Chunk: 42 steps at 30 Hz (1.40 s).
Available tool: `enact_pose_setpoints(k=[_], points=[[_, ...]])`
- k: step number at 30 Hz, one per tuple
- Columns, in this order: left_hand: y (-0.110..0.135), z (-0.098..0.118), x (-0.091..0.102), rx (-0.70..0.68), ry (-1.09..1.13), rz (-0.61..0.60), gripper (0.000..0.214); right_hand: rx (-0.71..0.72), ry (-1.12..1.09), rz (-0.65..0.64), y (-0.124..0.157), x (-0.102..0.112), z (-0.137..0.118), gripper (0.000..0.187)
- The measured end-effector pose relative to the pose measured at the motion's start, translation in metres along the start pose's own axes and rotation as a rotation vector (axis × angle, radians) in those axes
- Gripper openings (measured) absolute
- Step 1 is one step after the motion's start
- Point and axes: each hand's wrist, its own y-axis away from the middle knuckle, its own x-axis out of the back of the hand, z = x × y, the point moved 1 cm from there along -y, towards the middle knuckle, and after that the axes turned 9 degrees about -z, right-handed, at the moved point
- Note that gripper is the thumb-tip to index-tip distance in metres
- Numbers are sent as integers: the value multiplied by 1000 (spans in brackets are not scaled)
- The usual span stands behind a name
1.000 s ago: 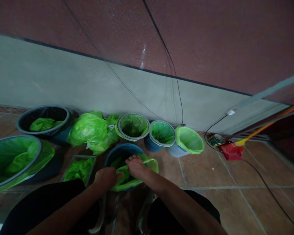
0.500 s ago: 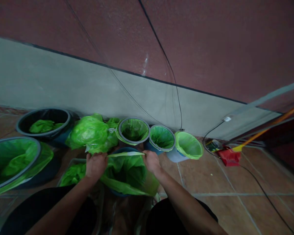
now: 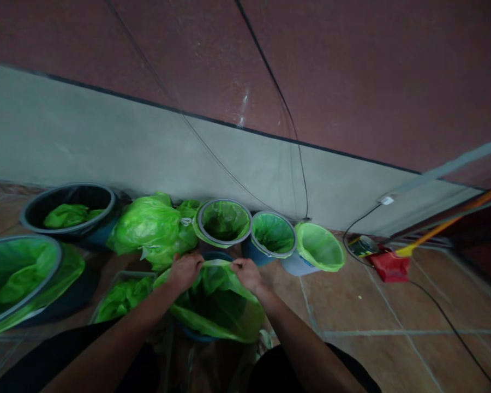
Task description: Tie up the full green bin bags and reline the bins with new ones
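Observation:
A green garbage bag (image 3: 225, 311) lines the blue trash bin (image 3: 216, 255) between my knees, its lower edge folded out over the rim. My left hand (image 3: 186, 270) is closed on the bag's far edge. A short way to the right, my right hand (image 3: 247, 273) pinches the same edge. The strip of bag between the two hands is raised at the far side of the bin. The bin's body is mostly hidden by the bag and my arms. Left of it, a grey basket (image 3: 106, 289) holds crumpled green bags (image 3: 125, 297).
Several lined bins stand along the wall, among them a grey-rimmed bin (image 3: 225, 240), a blue bin (image 3: 264, 256) and a white bin (image 3: 292, 266). A filled green bag (image 3: 147, 226) sits behind my left hand. Two large bins (image 3: 65, 188) (image 3: 57, 267) stand left. A red dustpan (image 3: 393, 266) lies right, near a cable.
My hands have moved closer together along the bag's edge, so the strip between them is shorter. The view has shifted slightly.

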Motion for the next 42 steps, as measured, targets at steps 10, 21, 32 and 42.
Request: enact_pose_setpoints(k=[10,21,32,42], points=[[-42,-23,-14,-21,416,-6,33,-51,-48,20,-28,3,26,30],[-39,-25,-10,-54,379,-34,22,75,-232,-15,-28,-6,34,29],[-18,-5,12,-282,331,-88,21,209,-153,-124,-17,1,-14,48],[8,5,55,-201,-17,-20,20,143,246,62,10,43,-61,16]])
